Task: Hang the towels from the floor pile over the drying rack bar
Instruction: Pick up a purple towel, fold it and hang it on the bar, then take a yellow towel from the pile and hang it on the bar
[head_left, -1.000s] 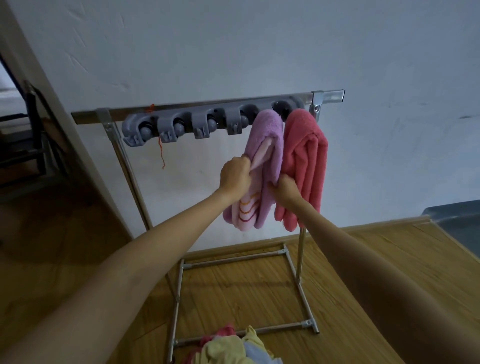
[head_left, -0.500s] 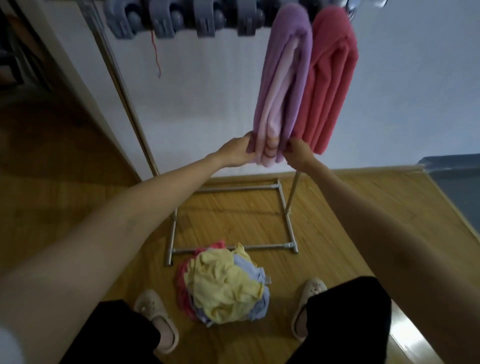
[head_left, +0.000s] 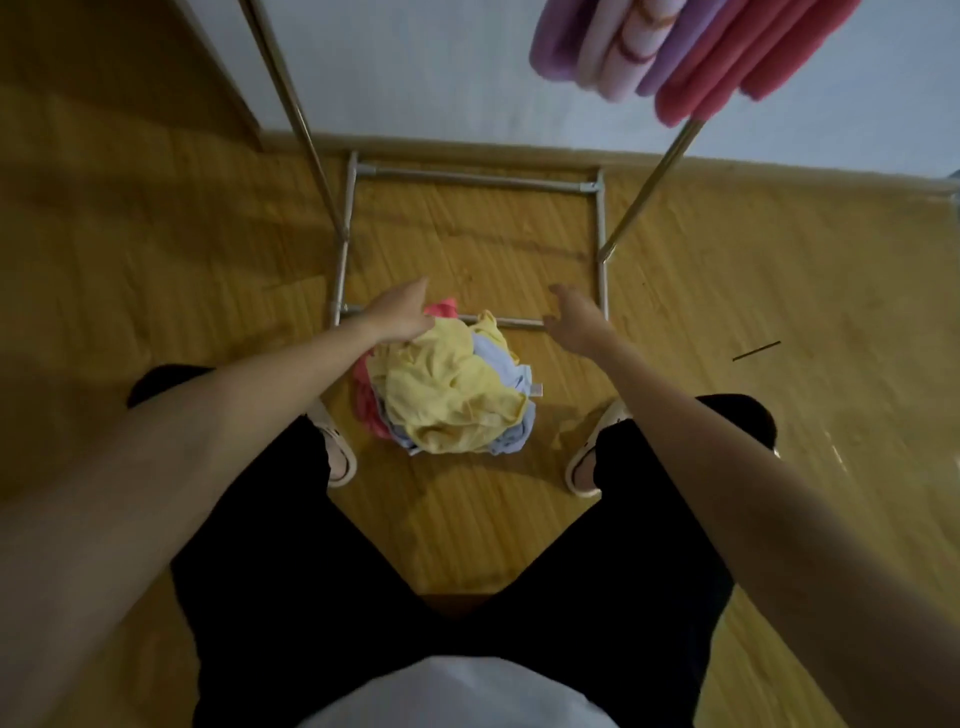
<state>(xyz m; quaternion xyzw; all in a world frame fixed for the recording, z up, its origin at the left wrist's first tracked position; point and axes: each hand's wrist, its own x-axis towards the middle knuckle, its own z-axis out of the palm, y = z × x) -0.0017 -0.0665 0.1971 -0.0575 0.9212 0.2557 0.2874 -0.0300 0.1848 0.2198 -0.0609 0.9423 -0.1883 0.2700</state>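
Observation:
A pile of towels (head_left: 452, 389) lies on the wooden floor between my feet, a yellow one on top, with light blue and pink ones under it. My left hand (head_left: 402, 312) hovers open over the pile's far left edge, holding nothing. Right of the pile, my right hand (head_left: 574, 312) is open with fingers spread above the floor. At the top right hang the lower ends of a purple striped towel (head_left: 597, 47) and a pink towel (head_left: 737, 57). The rack's top bar is out of view.
The rack's metal base frame (head_left: 601, 244) rests on the floor beyond the pile, with two poles (head_left: 291, 104) rising from it. A white wall stands behind. My slippers (head_left: 337, 441) flank the pile. A thin dark stick (head_left: 756, 351) lies at the right.
Both hands have let go of the purple towel and dropped toward the floor pile. The view has tilted down, so the rack's bar has left the frame.

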